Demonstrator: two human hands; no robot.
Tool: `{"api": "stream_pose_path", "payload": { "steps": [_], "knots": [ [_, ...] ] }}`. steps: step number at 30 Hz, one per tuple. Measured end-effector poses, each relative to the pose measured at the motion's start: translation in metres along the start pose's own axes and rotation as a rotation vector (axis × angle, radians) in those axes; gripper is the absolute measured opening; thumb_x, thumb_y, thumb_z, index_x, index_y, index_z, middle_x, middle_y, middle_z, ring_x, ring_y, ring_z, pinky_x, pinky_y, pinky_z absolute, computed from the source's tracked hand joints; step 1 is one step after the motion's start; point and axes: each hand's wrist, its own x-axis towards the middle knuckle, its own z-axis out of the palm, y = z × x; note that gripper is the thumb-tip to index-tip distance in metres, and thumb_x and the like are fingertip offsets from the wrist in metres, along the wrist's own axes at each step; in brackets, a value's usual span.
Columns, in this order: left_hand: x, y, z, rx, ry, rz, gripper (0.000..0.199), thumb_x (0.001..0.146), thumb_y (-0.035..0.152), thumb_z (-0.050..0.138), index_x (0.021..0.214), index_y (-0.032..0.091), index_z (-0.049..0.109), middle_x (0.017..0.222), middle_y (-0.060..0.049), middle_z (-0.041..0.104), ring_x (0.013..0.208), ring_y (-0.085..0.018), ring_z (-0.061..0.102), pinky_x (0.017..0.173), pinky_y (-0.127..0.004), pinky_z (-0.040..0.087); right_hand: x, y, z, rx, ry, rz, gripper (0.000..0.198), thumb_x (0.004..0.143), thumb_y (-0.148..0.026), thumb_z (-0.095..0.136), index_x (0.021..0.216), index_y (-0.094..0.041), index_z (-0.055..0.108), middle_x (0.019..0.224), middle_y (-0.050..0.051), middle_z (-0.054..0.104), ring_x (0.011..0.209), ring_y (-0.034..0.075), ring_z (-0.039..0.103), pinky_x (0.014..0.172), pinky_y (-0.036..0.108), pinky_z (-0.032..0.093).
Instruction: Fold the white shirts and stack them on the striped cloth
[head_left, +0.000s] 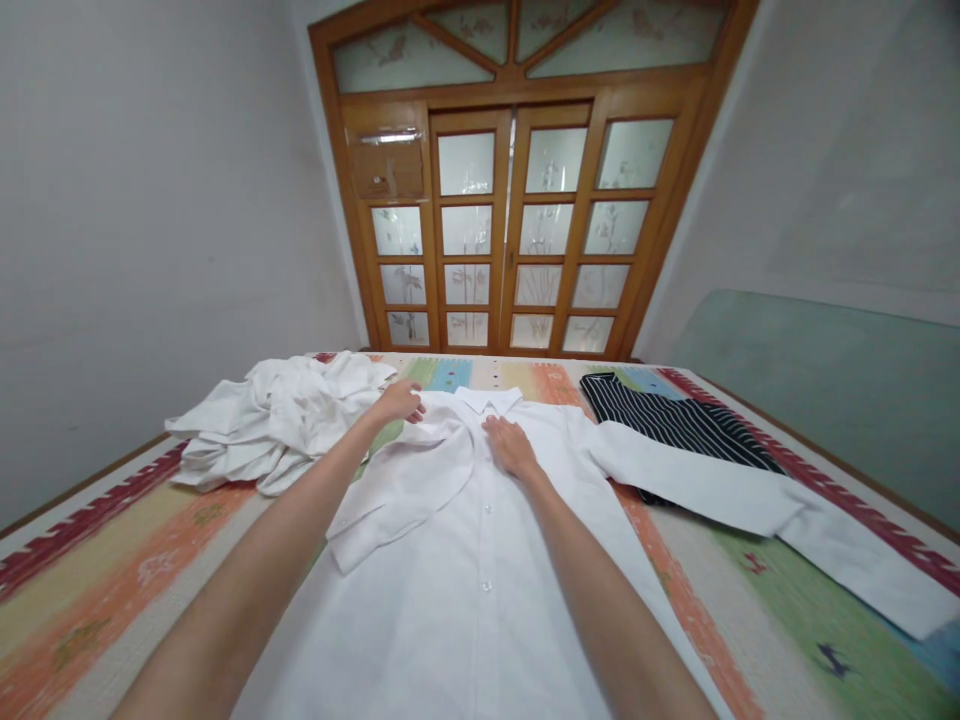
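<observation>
A white button-up shirt (442, 600) lies front up with its collar at the far end. Its left-side sleeve (397, 500) is folded across the chest, while the other sleeve (697, 485) stretches out to the right. Beside the left shoulder of the shirt is my left hand (400, 400), fingers slightly bent and apart, holding nothing that I can see. My right hand (510, 446) rests on the shirt just below the collar, near the button strip, with its fingers laid on the cloth.
To the left is a heap of crumpled white clothes (281, 420). A black-and-white striped garment (675, 425) lies at the right, partly under the outstretched sleeve. Everything lies on a colourful patterned cloth (187, 560). Beyond stand wooden glass-paned doors (514, 230); a pale green panel (817, 370) is at the right.
</observation>
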Motion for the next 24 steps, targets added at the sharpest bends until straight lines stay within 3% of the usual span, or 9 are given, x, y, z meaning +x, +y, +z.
{"api": "stream_pose_path", "payload": {
  "steps": [3,5,8,11,14,16,19,21,24],
  "knots": [
    [0.003,-0.03,0.01,0.341,0.208,0.107,0.042,0.069,0.007,0.052,0.109,0.01,0.063,0.1,-0.014,0.073,0.097,-0.025,0.068,0.09,-0.035,0.051,0.003,0.003,-0.001,0.112,0.055,-0.002,0.056,0.104,-0.032,0.011,0.124,-0.019,0.062,0.133,0.008,0.061,0.131,0.019,0.047,0.11,0.037,0.028],
    [0.003,-0.05,0.017,0.425,0.189,0.19,0.04,0.07,0.008,0.051,0.107,0.012,0.066,0.108,-0.012,0.072,0.105,-0.024,0.065,0.095,-0.034,0.048,0.004,0.004,-0.001,0.133,0.079,-0.046,0.054,0.105,-0.036,0.016,0.112,-0.021,0.067,0.124,0.008,0.067,0.12,0.018,0.055,0.105,0.033,0.032],
    [-0.002,-0.072,0.03,0.466,0.133,0.309,0.042,0.071,0.015,0.055,0.111,0.014,0.067,0.119,-0.01,0.069,0.114,-0.025,0.061,0.103,-0.035,0.043,0.004,0.003,-0.002,0.123,0.107,-0.081,0.045,0.102,-0.043,0.03,0.108,-0.021,0.069,0.123,0.008,0.066,0.117,0.018,0.056,0.103,0.031,0.034],
    [-0.008,-0.083,0.042,0.483,0.148,0.363,0.044,0.071,0.021,0.059,0.114,0.017,0.067,0.126,-0.009,0.065,0.121,-0.027,0.055,0.108,-0.039,0.039,0.001,0.0,-0.004,0.142,0.164,-0.067,0.042,0.096,-0.052,0.043,0.096,-0.022,0.072,0.118,0.008,0.066,0.113,0.02,0.055,0.099,0.03,0.035],
    [-0.013,-0.089,0.05,0.465,0.177,0.399,0.043,0.073,0.022,0.059,0.116,0.021,0.066,0.136,-0.006,0.059,0.129,-0.027,0.048,0.11,-0.043,0.036,0.0,-0.004,-0.005,0.187,0.234,-0.081,0.04,0.087,-0.056,0.057,0.076,-0.02,0.07,0.096,0.007,0.066,0.097,0.02,0.056,0.089,0.03,0.039],
    [-0.014,-0.091,0.052,0.461,0.21,0.435,0.041,0.073,0.022,0.062,0.114,0.023,0.066,0.137,-0.005,0.058,0.132,-0.028,0.044,0.111,-0.047,0.035,0.001,-0.008,-0.006,0.267,0.189,-0.141,0.036,0.082,-0.051,0.065,0.065,-0.019,0.065,0.079,0.003,0.063,0.084,0.018,0.055,0.08,0.028,0.041],
    [-0.014,-0.092,0.051,0.452,0.283,0.476,0.034,0.07,0.018,0.066,0.104,0.023,0.07,0.128,-0.006,0.064,0.131,-0.027,0.045,0.111,-0.045,0.035,0.004,-0.012,-0.004,0.398,0.035,-0.219,0.023,0.074,-0.03,0.07,0.058,-0.019,0.059,0.063,-0.002,0.057,0.068,0.013,0.052,0.066,0.023,0.039],
    [-0.013,-0.092,0.048,0.438,0.291,0.469,0.028,0.072,0.013,0.064,0.097,0.023,0.072,0.119,-0.006,0.069,0.125,-0.024,0.051,0.11,-0.04,0.038,0.006,-0.014,-0.004,0.454,-0.017,-0.18,0.015,0.069,-0.018,0.066,0.056,-0.018,0.058,0.058,-0.004,0.056,0.062,0.012,0.051,0.061,0.022,0.037],
    [-0.013,-0.092,0.041,0.416,0.265,0.389,0.029,0.078,0.011,0.057,0.099,0.024,0.072,0.112,-0.004,0.072,0.113,-0.021,0.061,0.104,-0.034,0.043,0.009,-0.015,-0.008,0.605,-0.035,-0.023,0.014,0.068,-0.014,0.057,0.055,-0.018,0.055,0.053,-0.004,0.055,0.058,0.011,0.051,0.058,0.021,0.038]
  ]
}}
